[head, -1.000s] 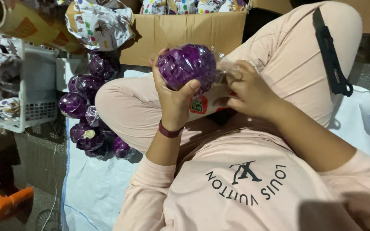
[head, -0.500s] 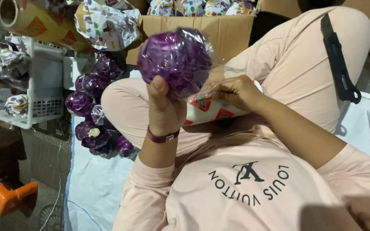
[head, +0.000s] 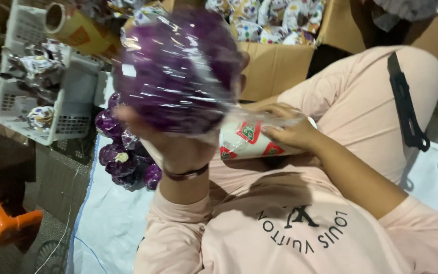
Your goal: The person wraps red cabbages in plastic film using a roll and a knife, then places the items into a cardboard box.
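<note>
Head view, wrapped purple cabbage (head: 178, 71) blocking cardboard box (head: 280, 61), white basket (head: 51, 101) left.

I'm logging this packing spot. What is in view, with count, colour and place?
wrapped cabbage: one, purple, raised in left hand
film roll: one, white with red-green labels, on lap under right hand
cabbage pile: several, purple, on floor at left
basket: one, white, far left
cardboard box: one, brown, holding dotted paper bundles
stool: one, orange, lower left
left hand: grips cabbage
right hand: on roll
</note>
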